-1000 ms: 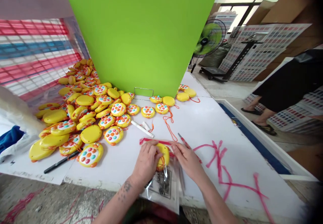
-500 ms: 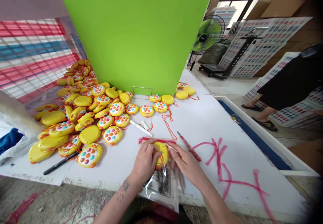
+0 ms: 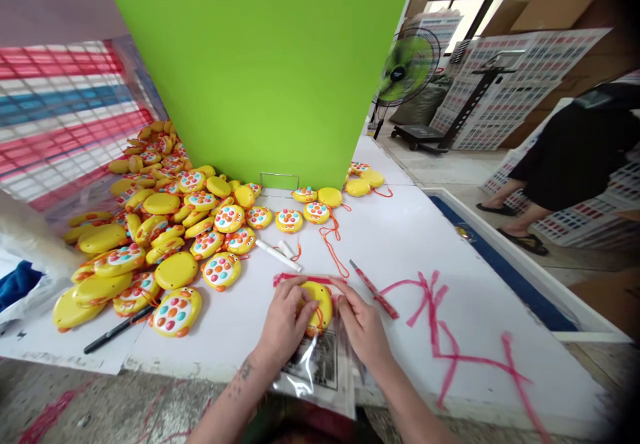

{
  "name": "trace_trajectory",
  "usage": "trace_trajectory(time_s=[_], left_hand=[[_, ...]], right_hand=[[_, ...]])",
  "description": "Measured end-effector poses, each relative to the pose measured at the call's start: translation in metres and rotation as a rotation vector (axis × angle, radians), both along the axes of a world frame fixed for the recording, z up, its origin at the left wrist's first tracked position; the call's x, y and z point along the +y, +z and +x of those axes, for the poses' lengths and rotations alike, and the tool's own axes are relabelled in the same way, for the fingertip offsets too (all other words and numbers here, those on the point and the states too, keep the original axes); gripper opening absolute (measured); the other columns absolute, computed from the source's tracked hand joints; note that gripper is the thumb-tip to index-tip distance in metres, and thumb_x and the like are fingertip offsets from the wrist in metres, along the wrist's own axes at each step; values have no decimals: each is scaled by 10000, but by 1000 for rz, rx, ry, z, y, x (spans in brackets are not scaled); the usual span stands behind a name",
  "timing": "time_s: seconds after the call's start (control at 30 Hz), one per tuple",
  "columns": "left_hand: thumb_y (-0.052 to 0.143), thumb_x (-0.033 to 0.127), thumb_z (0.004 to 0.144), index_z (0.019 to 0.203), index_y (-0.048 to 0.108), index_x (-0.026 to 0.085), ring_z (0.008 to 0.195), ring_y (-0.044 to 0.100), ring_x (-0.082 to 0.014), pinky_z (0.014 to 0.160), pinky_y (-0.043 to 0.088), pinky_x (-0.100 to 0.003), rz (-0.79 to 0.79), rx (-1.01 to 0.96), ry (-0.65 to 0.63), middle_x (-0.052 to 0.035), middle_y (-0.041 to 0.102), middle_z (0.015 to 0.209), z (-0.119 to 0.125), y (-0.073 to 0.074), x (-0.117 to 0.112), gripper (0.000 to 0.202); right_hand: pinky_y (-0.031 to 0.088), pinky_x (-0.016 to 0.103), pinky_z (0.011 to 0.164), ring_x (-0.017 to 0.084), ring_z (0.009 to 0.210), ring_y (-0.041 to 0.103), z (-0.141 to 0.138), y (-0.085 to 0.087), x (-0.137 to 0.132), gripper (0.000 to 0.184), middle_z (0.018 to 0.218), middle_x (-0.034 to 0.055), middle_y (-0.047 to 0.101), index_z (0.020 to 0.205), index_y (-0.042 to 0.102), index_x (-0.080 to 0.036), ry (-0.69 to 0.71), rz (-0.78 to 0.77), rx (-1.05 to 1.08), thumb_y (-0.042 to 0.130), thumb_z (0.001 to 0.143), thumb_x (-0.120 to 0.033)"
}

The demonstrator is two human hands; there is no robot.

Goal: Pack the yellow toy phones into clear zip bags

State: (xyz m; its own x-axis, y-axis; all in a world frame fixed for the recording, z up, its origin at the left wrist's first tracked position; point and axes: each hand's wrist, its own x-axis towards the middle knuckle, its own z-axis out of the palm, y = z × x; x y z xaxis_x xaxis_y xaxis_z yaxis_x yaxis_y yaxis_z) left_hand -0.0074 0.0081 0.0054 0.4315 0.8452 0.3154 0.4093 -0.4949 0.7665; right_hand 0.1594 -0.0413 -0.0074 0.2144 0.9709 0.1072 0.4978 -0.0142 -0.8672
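A yellow pop-button toy (image 3: 320, 303), back side up with an orange cord loop, sits partly inside a clear plastic bag (image 3: 315, 377) with black print. My left hand (image 3: 287, 317) is closed around the toy's left side, its thumb on the back. On the other side, my right hand (image 3: 363, 327) pinches the bag's right edge between thumb and fingers, its index finger reaching over the toy's top. The bag's lower end hangs over the table's front edge. Behind my fingertips lies a pink strip (image 3: 283, 277).
A large pile of yellow toys (image 3: 163, 203) covers the table's left. A black marker (image 3: 117, 329), white pen (image 3: 277, 255) and red-handled cutter (image 3: 373, 289) lie around. Pink tape (image 3: 435, 324) marks the right side. A green panel (image 3: 265, 77) stands behind; a person (image 3: 565, 157) stands at right.
My right index finger has slid left over the toy's top edge, and its thumb sits closer to the toy. The left hand keeps its hold. My view has shifted slightly.
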Motion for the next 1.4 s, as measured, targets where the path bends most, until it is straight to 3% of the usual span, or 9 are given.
trace_trajectory(time_s=[0.27, 0.47, 0.57, 0.7, 0.8, 0.9, 1.1, 1.23, 1.4], left_hand=[[507, 251, 892, 783, 550, 193, 700, 576, -187, 654, 436, -294, -159, 244, -138, -16, 625, 717, 14, 46, -2, 130], [525, 266, 881, 1058, 561, 203, 1108, 502, -258, 962, 383, -457, 38, 3, 69, -98, 590, 1131, 11, 27, -8, 192], [491, 327, 892, 1268, 415, 193, 1129, 508, -244, 903, 455, -415, -173, -197, 175, -139, 494, 1264, 4, 15, -6, 406], [553, 395, 837, 1246, 426, 167, 883, 615, -198, 718, 507, -310, -572, -337, 132, -120, 584, 1127, 3, 6, -4, 485], [603, 408, 792, 989, 542, 163, 732, 615, -157, 655, 481, -261, -708, -433, 68, -56, 649, 884, 6, 1, -1, 321], [657, 438, 744, 829, 491, 178, 639, 606, -136, 596, 458, -237, -815, -545, 66, -29, 664, 780, 6, -3, 2, 320], [719, 468, 683, 1014, 524, 164, 712, 644, -174, 649, 479, -272, -934, -562, 6, -53, 691, 815, 1, 0, 5, 490], [723, 467, 680, 958, 581, 141, 609, 577, -126, 572, 434, -227, -957, -523, -71, -8, 640, 722, -2, 3, 4, 451], [671, 448, 737, 796, 583, 126, 529, 442, -71, 507, 343, -186, -884, -482, -72, 36, 529, 629, -3, 1, 3, 338]], right_hand=[[512, 339, 776, 211, 861, 653, 4, -5, 3, 390, 979, 56, 720, 1217, 606, -218, -73, 115, 297, 475, 890, -385], [538, 355, 672, 204, 687, 676, 7, -3, 2, 418, 831, 46, 733, 1252, 558, -221, -69, 118, 606, 522, 876, -400], [542, 347, 615, 196, 607, 665, 4, 2, 0, 389, 758, 34, 726, 1215, 570, -222, -114, 136, 665, 542, 865, -391], [540, 341, 604, 193, 594, 657, 1, 7, -1, 358, 725, 29, 715, 1162, 592, -214, -155, 164, 610, 560, 854, -393], [536, 347, 621, 198, 599, 657, 2, 6, 0, 379, 700, 25, 709, 1185, 576, -206, -158, 158, 559, 543, 863, -404], [531, 352, 659, 202, 623, 660, 5, 3, 0, 390, 684, 22, 703, 1194, 572, -198, -196, 148, 506, 540, 865, -404], [531, 338, 642, 188, 619, 650, 4, 0, 0, 374, 728, 32, 700, 1185, 573, -193, -200, 193, 493, 530, 877, -399], [529, 331, 631, 187, 641, 636, 4, 2, -1, 354, 719, 30, 688, 1199, 569, -198, -164, 201, 396, 496, 900, -373], [478, 444, 903, 237, 1008, 607, 5, 15, 5, 330, 1089, 77, 668, 1214, 559, -239, -128, 367, -23, 495, 892, -268]])
